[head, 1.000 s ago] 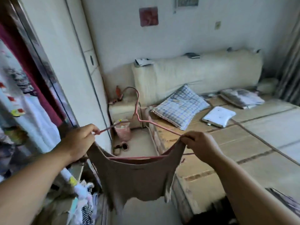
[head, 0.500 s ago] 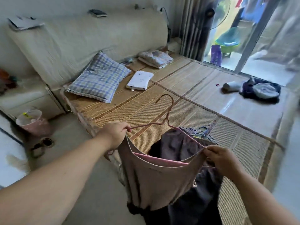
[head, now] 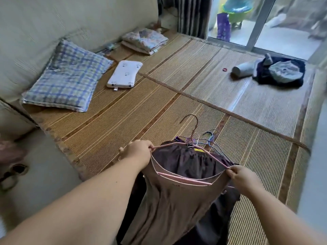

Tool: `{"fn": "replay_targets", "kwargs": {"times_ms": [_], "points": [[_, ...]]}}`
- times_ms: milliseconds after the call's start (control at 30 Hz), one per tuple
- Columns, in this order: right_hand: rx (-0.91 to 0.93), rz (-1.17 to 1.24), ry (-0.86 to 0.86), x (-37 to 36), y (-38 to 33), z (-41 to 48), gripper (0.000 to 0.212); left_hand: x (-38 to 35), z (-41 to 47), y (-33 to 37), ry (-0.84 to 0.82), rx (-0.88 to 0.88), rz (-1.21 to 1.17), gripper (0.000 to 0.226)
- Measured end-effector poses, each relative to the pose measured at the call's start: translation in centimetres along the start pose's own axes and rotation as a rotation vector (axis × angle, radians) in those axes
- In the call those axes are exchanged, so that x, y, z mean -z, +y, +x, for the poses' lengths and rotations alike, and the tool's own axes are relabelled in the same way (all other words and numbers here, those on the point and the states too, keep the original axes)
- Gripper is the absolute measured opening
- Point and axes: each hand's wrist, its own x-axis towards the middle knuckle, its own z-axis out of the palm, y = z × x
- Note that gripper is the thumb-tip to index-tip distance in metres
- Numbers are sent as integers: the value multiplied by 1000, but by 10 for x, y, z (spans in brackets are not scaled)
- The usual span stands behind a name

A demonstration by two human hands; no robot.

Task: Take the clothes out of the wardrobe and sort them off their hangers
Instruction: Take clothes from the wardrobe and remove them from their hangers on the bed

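Observation:
A brown garment (head: pixel 169 204) hangs on a pink wire hanger (head: pixel 192 131) over the near edge of the bed. My left hand (head: pixel 138 152) grips the garment's left top corner together with the hanger's end. At the right top corner, my right hand (head: pixel 244 179) pinches the fabric edge by the hanger's other end. Behind the garment lies a dark purple pile of clothes (head: pixel 187 160) on the bamboo mat (head: pixel 141 112), with several empty wire hangers (head: pixel 209 138) on top. The wardrobe is out of view.
A checked pillow (head: pixel 65 76), a small white pillow (head: pixel 123 74) and folded bedding (head: pixel 145 40) lie at the bed's head by the padded headboard (head: pixel 53 20). Dark clothes (head: pixel 281 71) and a grey roll (head: pixel 242 68) sit far right. A glass door (head: pixel 256 23) is beyond.
I have turned from the wardrobe to the bed. The brown garment on its hanger has moved with my hands to above the dark pile of clothes and hangers.

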Motion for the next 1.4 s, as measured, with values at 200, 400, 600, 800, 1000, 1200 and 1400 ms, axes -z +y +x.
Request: {"fn": "replay_targets", "kwargs": {"times_ms": [200,400,600,800,1000,1200,1400], "points": [[-38,-44,4,-6,-4,47,41,-10,33,16,36,-57,52,49],[189,-166,-143,-27,-66,35,45,-8,2,-17,-28,-85,56,62],[772,-251,-273,-52,-217,-37,46,62,-63,-92,58,1,23,59],[1320,-247,-258,-68,-370,-181,60,151,-177,-199,360,128,26,62],[1685,-269,-240,-98,-460,-335,58,215,-318,-305,545,324,107,62],[1964,-268,-260,-146,-512,-479,57,250,-463,-382,669,547,206,61],[2196,-111,-293,-154,-563,-612,56,311,-573,-416,849,779,443,55]]}}
